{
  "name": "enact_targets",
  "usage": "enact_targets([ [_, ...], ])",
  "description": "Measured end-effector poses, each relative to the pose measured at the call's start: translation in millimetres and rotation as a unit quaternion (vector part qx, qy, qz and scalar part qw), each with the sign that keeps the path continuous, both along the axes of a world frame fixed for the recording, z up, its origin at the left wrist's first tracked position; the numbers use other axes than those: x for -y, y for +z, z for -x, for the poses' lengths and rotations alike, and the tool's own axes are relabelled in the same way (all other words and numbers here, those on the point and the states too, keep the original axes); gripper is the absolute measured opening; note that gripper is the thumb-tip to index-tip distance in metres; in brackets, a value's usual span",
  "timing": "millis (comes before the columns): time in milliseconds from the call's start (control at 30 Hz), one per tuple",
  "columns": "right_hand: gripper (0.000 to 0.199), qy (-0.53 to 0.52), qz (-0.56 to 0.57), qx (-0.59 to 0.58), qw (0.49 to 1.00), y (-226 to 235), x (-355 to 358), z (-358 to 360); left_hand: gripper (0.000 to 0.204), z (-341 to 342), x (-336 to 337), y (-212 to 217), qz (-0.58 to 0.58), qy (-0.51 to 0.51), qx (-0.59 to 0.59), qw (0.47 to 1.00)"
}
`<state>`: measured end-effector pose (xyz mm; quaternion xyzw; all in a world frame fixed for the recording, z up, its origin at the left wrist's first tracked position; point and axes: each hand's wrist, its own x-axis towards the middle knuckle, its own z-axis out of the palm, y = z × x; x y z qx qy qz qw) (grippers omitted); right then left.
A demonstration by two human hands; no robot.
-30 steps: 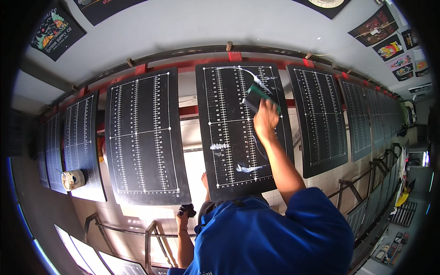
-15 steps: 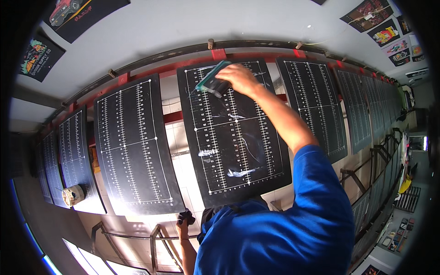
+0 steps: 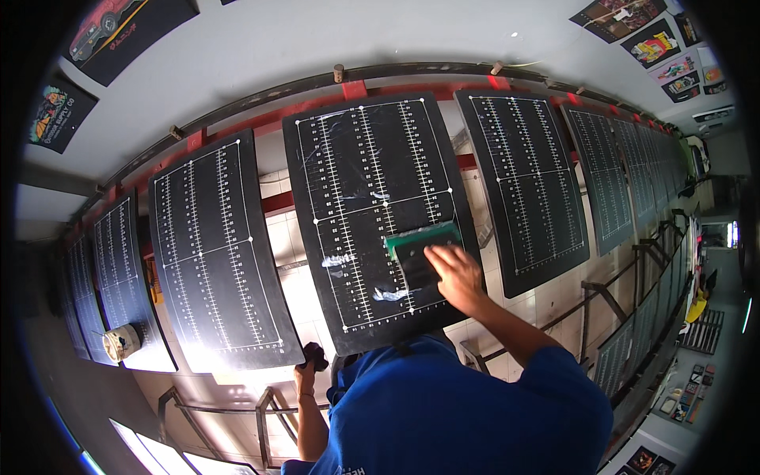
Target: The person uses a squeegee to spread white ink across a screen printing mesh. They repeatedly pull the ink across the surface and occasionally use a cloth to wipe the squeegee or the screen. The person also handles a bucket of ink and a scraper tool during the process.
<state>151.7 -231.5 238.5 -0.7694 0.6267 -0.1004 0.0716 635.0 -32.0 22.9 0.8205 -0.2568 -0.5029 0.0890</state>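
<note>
My right hand grips a squeegee with a dark body and a green blade. The blade rests on the lower right half of a black printing board marked with white rulers and lines. Pale paste smears lie on the board's lower part, left of the squeegee, and fainter streaks show higher up. Down at the lower left, my left hand is closed around a dark, crumpled-looking bundle, whose kind I cannot make out. It is by the near corner of the neighbouring board.
Similar ruled boards stand in a row to the left and right on a red and dark metal rail. A pale tub sits on a board at far left. Printed pictures hang on the wall; metal frames stand below.
My right hand has brought the squeegee from the board's far upper edge down to its lower right. Streaks at the upper part look thinner. My left hand stays closed on the dark bundle.
</note>
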Motion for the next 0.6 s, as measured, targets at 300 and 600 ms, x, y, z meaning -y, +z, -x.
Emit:
enact_targets([
  [300, 0.046, 0.029, 0.188, -0.033, 0.981, -39.7, 233.3, 37.4, 0.036, 37.2, 20.4, 45.3, 0.094, 0.006, -0.045, 0.995],
  [600, 0.057, 0.008, 0.111, -0.019, 0.994, -19.0, 250.8, 63.4, 0.038, -36.4, -71.4, 42.6, -0.013, -0.007, 0.083, 0.996],
])
